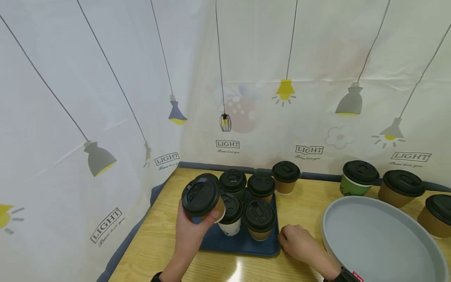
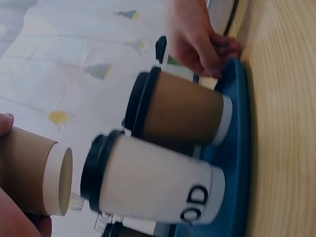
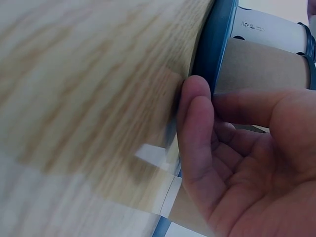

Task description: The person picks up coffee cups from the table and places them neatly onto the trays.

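Note:
My left hand (image 1: 190,231) grips a brown paper coffee cup (image 2: 29,168) with a black lid, tilted and raised over the left part of a blue tray (image 1: 243,247). Beside it on the tray stand a white cup (image 2: 153,182) with dark lettering and a brown cup (image 1: 260,234), both black-lidded. More black-lidded cups (image 1: 261,184) stand behind them, partly hidden. At the tray's right edge, near the front corner, my right hand (image 1: 299,241) pinches the rim between thumb and fingers, its knuckles close to the table.
Just past the tray's back right corner stands a brown cup (image 1: 286,186). A round grey tray (image 1: 380,235) lies at the right. Behind it are a green cup (image 1: 354,188) and brown cups (image 1: 392,196). Printed cloth (image 1: 260,156) hangs along the table's back and left edges.

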`<state>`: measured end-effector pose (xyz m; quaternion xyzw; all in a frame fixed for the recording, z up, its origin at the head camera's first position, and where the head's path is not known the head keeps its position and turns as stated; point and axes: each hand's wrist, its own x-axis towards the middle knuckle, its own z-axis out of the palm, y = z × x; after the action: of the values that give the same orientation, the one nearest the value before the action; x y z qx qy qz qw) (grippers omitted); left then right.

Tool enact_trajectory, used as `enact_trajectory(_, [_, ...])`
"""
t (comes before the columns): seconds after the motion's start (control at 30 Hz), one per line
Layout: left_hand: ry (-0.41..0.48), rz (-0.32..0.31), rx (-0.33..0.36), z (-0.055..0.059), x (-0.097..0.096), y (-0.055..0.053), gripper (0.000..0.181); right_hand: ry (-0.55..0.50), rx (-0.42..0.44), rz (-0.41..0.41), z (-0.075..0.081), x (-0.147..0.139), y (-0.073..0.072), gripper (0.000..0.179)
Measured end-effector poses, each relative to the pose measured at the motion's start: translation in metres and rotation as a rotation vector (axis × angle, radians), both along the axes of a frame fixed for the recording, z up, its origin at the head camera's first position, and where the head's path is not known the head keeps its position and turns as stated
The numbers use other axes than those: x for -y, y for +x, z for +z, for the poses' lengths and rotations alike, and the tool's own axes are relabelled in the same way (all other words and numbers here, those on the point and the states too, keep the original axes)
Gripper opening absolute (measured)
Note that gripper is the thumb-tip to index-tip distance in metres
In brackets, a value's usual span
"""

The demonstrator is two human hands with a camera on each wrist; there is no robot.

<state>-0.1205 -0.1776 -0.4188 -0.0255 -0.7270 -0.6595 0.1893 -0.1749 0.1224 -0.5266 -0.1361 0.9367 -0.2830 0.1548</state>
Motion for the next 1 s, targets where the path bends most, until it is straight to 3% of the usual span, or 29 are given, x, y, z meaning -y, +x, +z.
enact_trajectory(0.1, [-0.019,0.068,0.034,-0.004,0.012,-0.001,0.074,-0.015,0.002,0.021,-0.022,-0.006,-0.009,0.035])
enact_trajectory(0.3, [-0.071,0.158,0.088,-0.014,0.033,-0.005,0.082,-0.025,0.026,0.036,-0.023,-0.006,-0.011,0.036])
enact_trajectory(0.5, [-0.134,0.152,0.121,-0.029,0.051,-0.013,0.101,0.014,0.059,0.020,0.006,0.001,-0.001,0.035])
enact_trajectory(0.67, [-0.285,0.156,0.174,-0.042,0.062,-0.021,0.101,0.031,0.048,0.008,0.033,0.006,0.011,0.033])
enact_trajectory(0.8, [-0.390,0.148,0.247,-0.050,0.065,-0.026,0.105,0.045,0.006,-0.001,0.041,0.009,0.017,0.033])
enact_trajectory(1.0, [-0.409,0.081,0.293,-0.059,0.067,-0.035,0.105,0.033,-0.023,-0.028,0.049,0.011,0.022,0.034])
